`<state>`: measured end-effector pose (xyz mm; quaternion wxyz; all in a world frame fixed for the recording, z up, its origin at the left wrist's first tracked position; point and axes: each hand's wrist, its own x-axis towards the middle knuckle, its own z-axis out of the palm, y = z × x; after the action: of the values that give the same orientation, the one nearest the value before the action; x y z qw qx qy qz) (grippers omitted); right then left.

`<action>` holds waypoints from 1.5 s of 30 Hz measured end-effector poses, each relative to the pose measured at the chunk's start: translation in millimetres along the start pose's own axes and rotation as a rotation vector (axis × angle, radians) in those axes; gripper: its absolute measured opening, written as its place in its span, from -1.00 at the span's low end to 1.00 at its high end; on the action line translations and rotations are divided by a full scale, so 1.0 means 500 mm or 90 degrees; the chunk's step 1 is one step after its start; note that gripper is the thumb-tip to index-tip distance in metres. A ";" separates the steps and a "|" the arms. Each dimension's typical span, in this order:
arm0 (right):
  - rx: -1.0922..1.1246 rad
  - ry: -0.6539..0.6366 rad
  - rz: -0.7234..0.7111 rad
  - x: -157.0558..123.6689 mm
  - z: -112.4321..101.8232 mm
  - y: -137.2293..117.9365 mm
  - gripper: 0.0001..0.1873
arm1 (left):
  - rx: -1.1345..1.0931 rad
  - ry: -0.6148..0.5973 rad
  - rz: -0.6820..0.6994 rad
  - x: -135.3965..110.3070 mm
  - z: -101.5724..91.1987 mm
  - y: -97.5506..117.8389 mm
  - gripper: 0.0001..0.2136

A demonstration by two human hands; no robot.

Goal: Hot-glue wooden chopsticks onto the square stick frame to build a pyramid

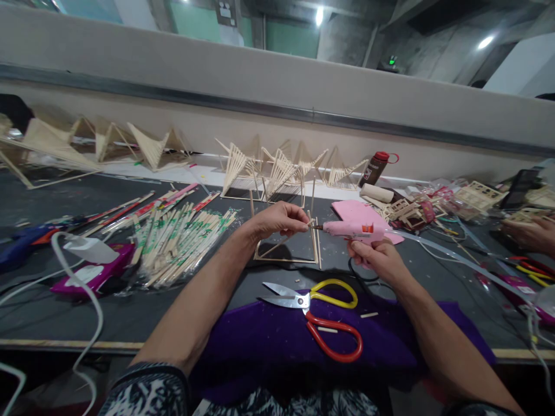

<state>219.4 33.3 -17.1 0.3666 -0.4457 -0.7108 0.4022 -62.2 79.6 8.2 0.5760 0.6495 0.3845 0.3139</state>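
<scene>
My right hand (pixel 375 257) is wrapped round the handle of a pink hot glue gun (pixel 353 230), its nozzle pointing left. A clear glue stick (pixel 437 247) trails from its back end. My left hand (pixel 284 221) pinches a short thin wooden stick (pixel 311 224) close to the nozzle; whether the two touch I cannot tell. Below that hand stands a small frame of wooden sticks (pixel 286 260) with uprights. Nearer to me lie open scissors (pixel 301 300) with one yellow and one red handle, partly on a purple cloth (pixel 260 341).
Bundled sticks in plastic (pixel 186 242) lie left, beside a magenta power strip (pixel 97 271) and a blue glue gun (pixel 26 248). Finished stick models (pixel 277 170) line the wall. A pink pad (pixel 359 214) and bottle (pixel 375 169) stand behind. Another person's hand (pixel 535 234) is at far right.
</scene>
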 end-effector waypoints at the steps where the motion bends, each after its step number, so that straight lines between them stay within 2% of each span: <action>1: 0.007 -0.004 0.009 0.000 0.000 -0.001 -0.59 | 0.000 0.000 -0.001 0.000 0.000 0.000 -0.80; 10: 0.024 0.048 -0.018 0.002 0.006 0.013 -0.57 | -0.007 0.008 -0.002 0.002 -0.001 -0.005 -0.79; 16: -0.055 0.091 -0.032 0.001 0.013 0.014 -0.52 | -0.010 0.006 -0.001 0.001 0.001 -0.002 -0.80; 21: -0.079 0.096 -0.045 -0.001 0.013 0.006 -0.52 | -0.008 0.007 0.000 0.001 0.000 -0.002 -0.79; 35: -0.035 0.100 -0.040 -0.001 0.007 0.017 -0.55 | -0.009 0.010 0.001 -0.001 0.001 -0.002 -0.80; 39: 0.044 0.101 -0.008 0.008 -0.008 0.015 -0.57 | -0.010 0.011 0.000 0.000 0.000 -0.004 -0.80; 42: 0.193 0.141 0.021 0.033 -0.026 0.028 -0.62 | -0.007 0.017 -0.003 0.001 -0.001 -0.003 -0.80; 45: 0.339 0.180 0.067 0.072 -0.049 0.063 -0.68 | -0.002 0.022 -0.012 0.003 -0.001 0.000 -0.79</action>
<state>239.5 81.3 -29.5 0.5443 -0.4219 -0.4983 0.5267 -61.8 80.8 8.0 0.5731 0.6396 0.4000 0.3200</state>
